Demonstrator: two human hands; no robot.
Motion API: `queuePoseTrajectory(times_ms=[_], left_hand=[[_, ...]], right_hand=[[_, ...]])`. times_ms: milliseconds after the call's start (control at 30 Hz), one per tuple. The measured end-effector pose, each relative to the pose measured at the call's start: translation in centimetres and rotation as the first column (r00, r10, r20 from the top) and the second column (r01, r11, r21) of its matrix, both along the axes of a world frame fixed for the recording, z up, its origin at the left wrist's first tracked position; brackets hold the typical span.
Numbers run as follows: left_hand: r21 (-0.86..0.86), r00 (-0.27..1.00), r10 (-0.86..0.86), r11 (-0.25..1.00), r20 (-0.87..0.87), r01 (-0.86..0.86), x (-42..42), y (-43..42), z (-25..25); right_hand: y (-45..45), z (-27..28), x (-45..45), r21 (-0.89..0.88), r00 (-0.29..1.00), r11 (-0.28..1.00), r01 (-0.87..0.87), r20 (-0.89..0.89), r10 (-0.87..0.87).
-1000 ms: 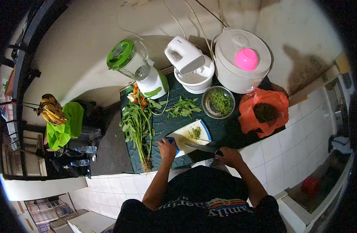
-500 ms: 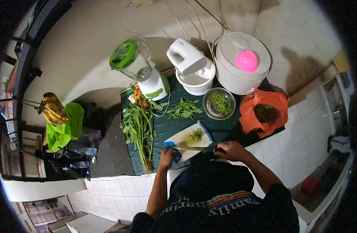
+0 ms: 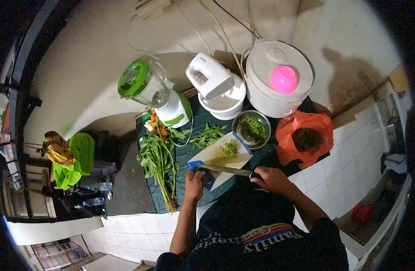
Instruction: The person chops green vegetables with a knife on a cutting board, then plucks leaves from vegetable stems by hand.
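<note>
My left hand [image 3: 194,186] is closed on the blue-edged corner of a white cutting board [image 3: 213,156]. A small heap of chopped greens [image 3: 231,149] lies towards the board's far end. That end overlaps the near rim of a metal bowl [image 3: 241,137], which holds more chopped greens. My right hand [image 3: 271,180] grips the handle of a knife [image 3: 231,170], its blade lying across the near part of the board and pointing left. Whether the blade touches the board I cannot tell.
Leafy stems with roots [image 3: 158,167] and loose leaves [image 3: 209,135] lie on the dark green cloth [image 3: 189,192]. Behind stand a blender [image 3: 172,108], a stand mixer [image 3: 221,101] and a rice cooker [image 3: 270,99] topped by a pink bowl [image 3: 284,79]. At right sits an orange plastic bag [image 3: 286,149].
The cutting board has moved up towards the metal bowl, its far end now over the near rim. My hands keep their holds on the board and knife. The view has shifted slightly.
</note>
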State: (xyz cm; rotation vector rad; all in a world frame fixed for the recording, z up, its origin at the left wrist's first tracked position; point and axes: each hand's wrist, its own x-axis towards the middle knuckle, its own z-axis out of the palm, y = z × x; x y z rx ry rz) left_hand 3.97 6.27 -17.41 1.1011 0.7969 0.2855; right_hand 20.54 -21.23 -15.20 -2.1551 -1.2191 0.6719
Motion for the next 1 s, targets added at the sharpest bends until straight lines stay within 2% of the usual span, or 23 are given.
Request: queuePoseTrajectory(times_ms=[100, 167, 200, 333, 433, 533, 600, 733, 800, 933, 1000], left_hand=[[-0.003, 0.999, -0.031, 1.0, 0.02, 0.031, 2.1, -0.8, 0.2], [-0.013, 1.0, 0.009, 1.0, 0.002, -0.009, 3.5, -1.5, 0.8], [0.03, 0.998, -0.059, 0.998, 0.027, 0.059, 4.0, -1.4, 0.4], [0.053, 0.996, -0.089, 0.995, -0.024, 0.09, 5.6, -1.9, 0.0], [-0.005, 0.993, -0.1, 0.995, 0.061, 0.101, 6.8, -2.3, 1.1], [-0.01, 0.993, -0.12, 0.993, 0.017, 0.12, 7.6, -2.1, 0.8], [-0.026, 0.989, -0.145, 0.989, 0.017, 0.146, 7.6, -2.1, 0.5], [-0.072, 0.992, -0.115, 0.99, 0.058, 0.119, 7.6, -1.9, 0.2], [-0.066, 0.988, -0.126, 0.989, 0.088, 0.132, 7.9, -1.9, 0.1], [-0.085, 0.997, -0.057, 0.995, 0.056, 0.061, 7.6, -1.9, 0.4], [-0.092, 0.997, -0.06, 0.994, 0.054, 0.065, 7.0, -1.4, -0.1]], right_hand=[[-0.2, -1.5, 1.0, -0.065, 0.994, 0.994, 0.086, -0.064, -0.09], [-0.5, -2.8, 1.2, -0.046, 0.985, 0.986, 0.161, -0.052, -0.163], [-0.7, -3.5, 1.4, -0.029, 0.973, 0.974, 0.225, -0.044, -0.226], [-0.8, -6.2, 2.7, 0.004, 0.944, 0.946, 0.324, -0.063, -0.323], [-0.5, -7.6, 3.6, -0.005, 0.912, 0.912, 0.411, 0.01, -0.411], [0.0, -7.2, 4.5, -0.017, 0.858, 0.861, 0.509, 0.085, -0.506], [0.4, -6.2, 4.4, -0.101, 0.825, 0.82, 0.563, 0.11, -0.554], [0.3, -4.5, 3.4, -0.074, 0.843, 0.841, 0.536, 0.106, -0.528], [-0.1, -2.9, 2.6, -0.024, 0.928, 0.929, 0.368, 0.063, -0.366], [-1.0, -5.8, 1.7, 0.062, 0.931, 0.93, 0.363, 0.011, -0.364], [-1.2, -6.7, 2.4, -0.055, 0.886, 0.885, 0.463, 0.045, -0.461]])
